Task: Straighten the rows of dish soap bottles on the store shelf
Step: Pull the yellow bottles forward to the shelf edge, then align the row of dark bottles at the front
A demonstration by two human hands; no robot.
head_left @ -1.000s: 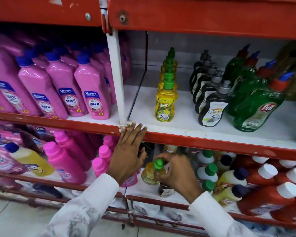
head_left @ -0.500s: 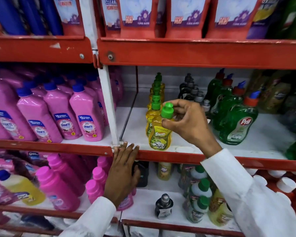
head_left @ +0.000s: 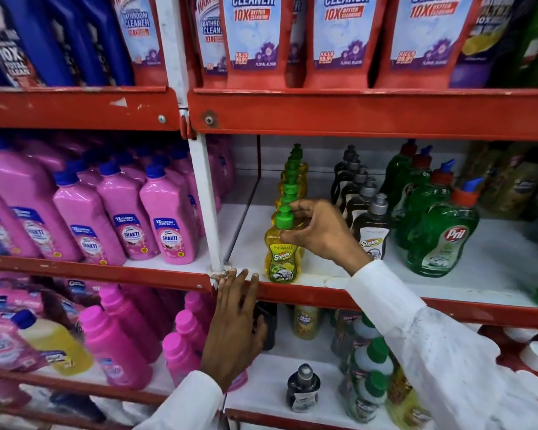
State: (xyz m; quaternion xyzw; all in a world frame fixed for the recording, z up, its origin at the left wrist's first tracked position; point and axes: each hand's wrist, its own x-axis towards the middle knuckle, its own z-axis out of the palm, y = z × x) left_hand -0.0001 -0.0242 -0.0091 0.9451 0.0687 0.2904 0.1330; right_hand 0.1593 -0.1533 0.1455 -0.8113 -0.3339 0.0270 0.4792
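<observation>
The yellow bottle (head_left: 282,252), airborne half a second ago, now stands at the near edge of the shelf (head_left: 385,276), heading its row. My right hand (head_left: 320,232) still pinches its neck; my left hand (head_left: 235,321) rests open on the rail. Row extended.

A single wide-angle camera worn on the person's head faces the red store shelving (head_left: 354,114) head-on and close, tilted slightly downward. Its frame runs from the pouches on the upper tier down to the lowest tier. The middle shelf (head_left: 448,276) sits near the centre of the frame at arm's reach. Both white sleeves enter from the bottom edge, the left hand (head_left: 233,324) and right hand (head_left: 320,231) reaching forward. Straight edges bow towards the frame's borders. No second view shares the scene.
</observation>
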